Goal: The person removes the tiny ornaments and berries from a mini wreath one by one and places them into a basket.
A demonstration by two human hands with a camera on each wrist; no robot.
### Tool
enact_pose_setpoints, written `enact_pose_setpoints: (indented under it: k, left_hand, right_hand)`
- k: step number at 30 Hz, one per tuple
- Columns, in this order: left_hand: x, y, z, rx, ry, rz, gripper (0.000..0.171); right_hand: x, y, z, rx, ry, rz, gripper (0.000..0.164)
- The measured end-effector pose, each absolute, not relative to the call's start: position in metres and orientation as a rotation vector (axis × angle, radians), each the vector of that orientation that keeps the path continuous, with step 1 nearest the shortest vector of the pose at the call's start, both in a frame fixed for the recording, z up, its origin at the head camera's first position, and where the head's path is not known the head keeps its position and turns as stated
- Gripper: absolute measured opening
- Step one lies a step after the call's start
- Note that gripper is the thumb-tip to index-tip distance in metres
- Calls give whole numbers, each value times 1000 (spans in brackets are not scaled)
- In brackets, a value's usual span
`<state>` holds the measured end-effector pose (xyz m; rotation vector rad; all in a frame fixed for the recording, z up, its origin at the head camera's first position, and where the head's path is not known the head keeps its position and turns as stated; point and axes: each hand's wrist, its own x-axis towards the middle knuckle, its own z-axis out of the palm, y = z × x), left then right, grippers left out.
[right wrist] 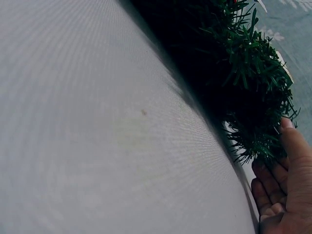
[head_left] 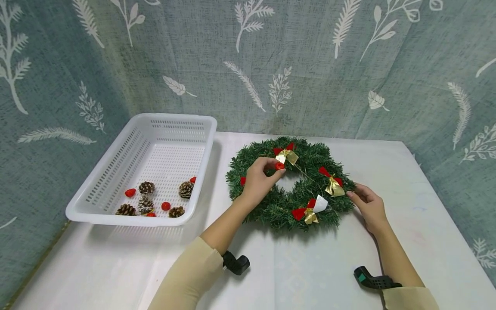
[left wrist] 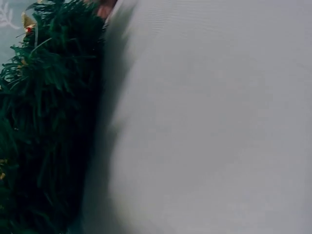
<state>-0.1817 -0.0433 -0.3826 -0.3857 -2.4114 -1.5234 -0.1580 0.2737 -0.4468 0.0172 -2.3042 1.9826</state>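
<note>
A green wreath point(head_left: 263, 150) lies on the white table, decorated with red and gold bows point(head_left: 310, 212). My left hand point(head_left: 258, 181) is over the wreath's left part and pinches a small red ball-like ornament point(head_left: 279, 165) between thumb and fingertips, just below the top bow. At the wreath's right edge, my right hand point(head_left: 370, 207) grips the greenery; in the right wrist view its thumb point(right wrist: 295, 144) lies on the near side, with the other fingers curled underneath. The left wrist view holds mostly wreath needles point(left wrist: 48, 122) and table, and the left hand's hold is out of sight there.
To the left stands a white perforated plastic basket point(head_left: 211, 142) holding several pine cones point(head_left: 147, 187) and red ornaments point(head_left: 165, 206). Behind the table point(head_left: 302, 267) hangs a grey-green leaf-patterned cloth point(head_left: 310, 86). Each wrist wears a black camera point(head_left: 236, 263).
</note>
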Motion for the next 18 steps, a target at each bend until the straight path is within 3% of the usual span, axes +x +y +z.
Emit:
enact_pose_setpoints:
  k: [18]
  left_hand:
    - [-154,-59,-381,-409,-2250,-1611,23]
  right_hand:
    - [-156,272,-446,-19,-2334,1950,19]
